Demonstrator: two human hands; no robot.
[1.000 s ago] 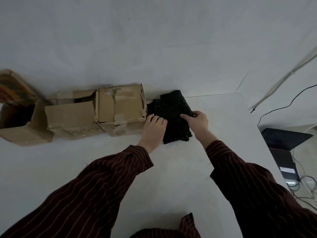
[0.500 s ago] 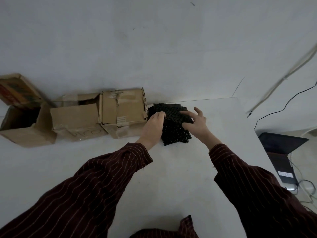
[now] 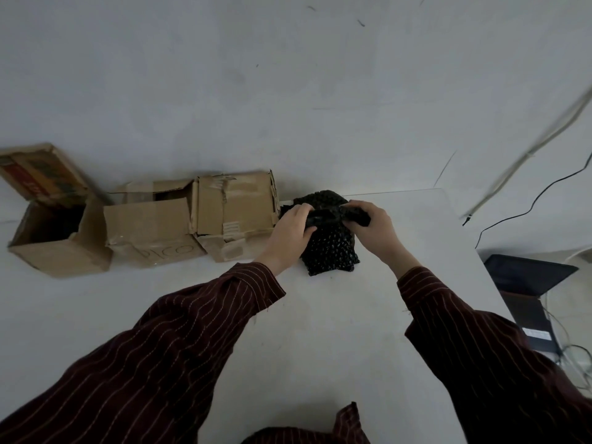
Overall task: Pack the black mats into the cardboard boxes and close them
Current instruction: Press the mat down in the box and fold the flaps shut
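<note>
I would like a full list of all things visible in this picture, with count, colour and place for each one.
black mats: one stack, black, far side of the table, right of the boxes, held by both hands
cardboard boxes: three, brown, in a row at the table's far left; the leftmost open
table: one, white, below the hands
cables: several, black and white, right side
dark device: one, black, lower right, off the table
left hand: one, gripping the mats
right hand: one, gripping the mats
sleeves: two, dark red, striped

head-worn view, facing down, close over table
</note>
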